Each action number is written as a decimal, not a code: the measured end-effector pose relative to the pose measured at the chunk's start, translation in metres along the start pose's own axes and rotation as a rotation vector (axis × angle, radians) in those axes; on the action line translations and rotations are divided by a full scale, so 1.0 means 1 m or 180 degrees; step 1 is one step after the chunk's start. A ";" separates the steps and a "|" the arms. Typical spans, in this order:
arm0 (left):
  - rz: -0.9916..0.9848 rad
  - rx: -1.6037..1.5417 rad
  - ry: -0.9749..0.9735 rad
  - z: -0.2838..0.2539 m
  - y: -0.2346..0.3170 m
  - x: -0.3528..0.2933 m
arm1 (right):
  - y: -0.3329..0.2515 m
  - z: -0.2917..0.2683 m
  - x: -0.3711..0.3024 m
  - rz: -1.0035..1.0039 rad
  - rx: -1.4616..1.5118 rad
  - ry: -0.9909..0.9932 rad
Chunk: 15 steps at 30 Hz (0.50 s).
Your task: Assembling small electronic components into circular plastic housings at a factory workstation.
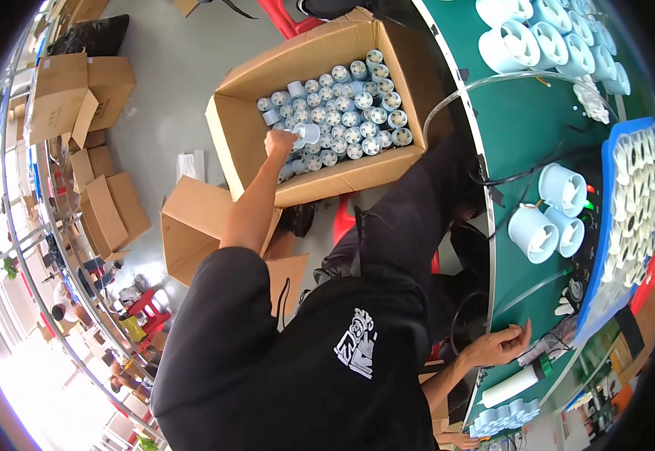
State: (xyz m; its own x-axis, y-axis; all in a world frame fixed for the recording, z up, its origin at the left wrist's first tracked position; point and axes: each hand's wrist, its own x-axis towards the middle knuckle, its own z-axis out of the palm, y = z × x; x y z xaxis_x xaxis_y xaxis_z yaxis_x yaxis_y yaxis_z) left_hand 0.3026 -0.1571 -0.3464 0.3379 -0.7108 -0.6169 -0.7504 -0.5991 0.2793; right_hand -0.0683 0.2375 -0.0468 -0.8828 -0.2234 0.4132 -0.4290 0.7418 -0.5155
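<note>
My left hand (279,143) reaches over a large open carton (249,188) and grips a light-blue round fan unit (307,134) by its side. Beneath it, rows of similar light-blue fan units (333,118) with white blades fill the carton. A few of them lie on their sides near the carton's left wall. My right hand (499,346) rests at the edge of the green table (519,297), its fingers loosely bent and apart, with nothing visible in them. Closest to it on the table is a white bottle (509,385) with a green cap.
Three fan units (564,189) stand on the table, with more stacked (509,46) at its far end. A blue-rimmed tray (605,248) holds rows of small white parts. A clear hose (448,98) arches off the table. Another person's hand (459,440) shows below. Open cartons (113,214) stand at left.
</note>
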 end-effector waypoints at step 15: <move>-0.1403 -0.1669 0.0264 0.107 0.026 0.060 | 0.007 0.001 -0.001 -0.0475 -0.0669 -0.0036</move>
State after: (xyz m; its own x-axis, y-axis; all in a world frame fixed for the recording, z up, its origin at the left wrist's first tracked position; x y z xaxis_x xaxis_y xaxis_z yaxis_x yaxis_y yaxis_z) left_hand 0.2429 -0.1754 -0.4548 0.6063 -0.3733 -0.7022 -0.1662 -0.9230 0.3472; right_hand -0.0705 0.2421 -0.0513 -0.8152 -0.3465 0.4641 -0.5066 0.8150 -0.2814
